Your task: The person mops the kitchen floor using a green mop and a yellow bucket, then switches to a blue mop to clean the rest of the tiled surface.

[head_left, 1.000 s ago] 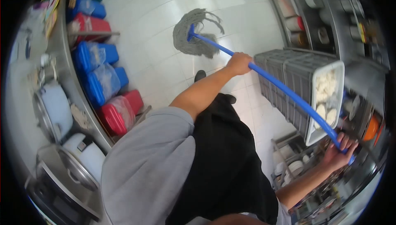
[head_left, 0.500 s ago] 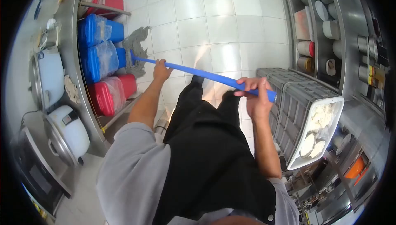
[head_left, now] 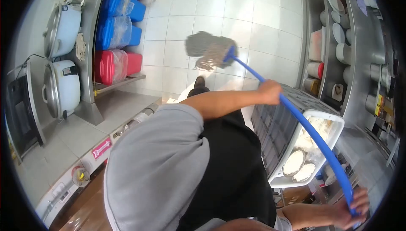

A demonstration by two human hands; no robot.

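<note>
The mop (head_left: 210, 50) has swung away from the blue and red bins (head_left: 116, 40) under the left counter, where its head was tucked half a second ago, and now lies on open white tile at about 12 o'clock from the person's shoe (head_left: 198, 83). That reads as one stroke finished along the shelf edge and the next begun in the middle of the aisle. The left hand (head_left: 269, 91) is clenched around the blue handle (head_left: 296, 119) partway up, arm stretched forward. The right hand (head_left: 353, 212) has dropped back to 5 o'clock, fingers wrapped round the handle's top end, so the pole now runs long and slanted past the grey crates (head_left: 275, 125) and the white tray (head_left: 313, 146) on them. Rice cookers (head_left: 63, 57) sit at 9 o'clock.
</note>
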